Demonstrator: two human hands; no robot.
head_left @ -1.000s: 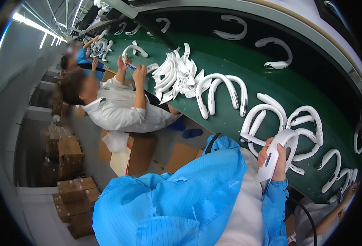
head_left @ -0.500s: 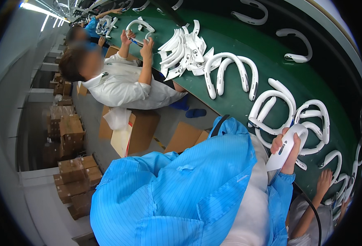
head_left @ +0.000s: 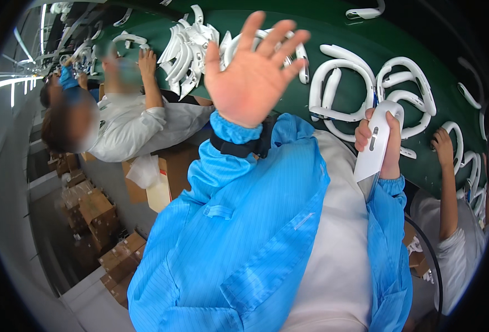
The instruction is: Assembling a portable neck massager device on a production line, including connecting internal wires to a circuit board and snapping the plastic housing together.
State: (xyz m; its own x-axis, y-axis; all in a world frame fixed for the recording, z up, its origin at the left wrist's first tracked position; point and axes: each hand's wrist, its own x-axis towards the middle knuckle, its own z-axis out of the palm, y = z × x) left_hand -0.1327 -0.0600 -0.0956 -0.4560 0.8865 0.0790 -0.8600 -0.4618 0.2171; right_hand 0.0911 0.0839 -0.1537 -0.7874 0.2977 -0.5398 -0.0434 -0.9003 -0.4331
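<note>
Over the green belt (head_left: 333,27) we spread our left hand (head_left: 253,69) open and empty, while our right hand (head_left: 380,141) grips a white scanner (head_left: 376,141) beside white curved bands (head_left: 344,83).

The left hand (head_left: 254,69), out of sight 1 second ago, has come up in front of the camera, palm open and fingers spread, covering part of the green conveyor belt (head_left: 333,33). The right hand (head_left: 378,138) now holds the white handheld scanner (head_left: 374,146) higher and more upright.
</note>
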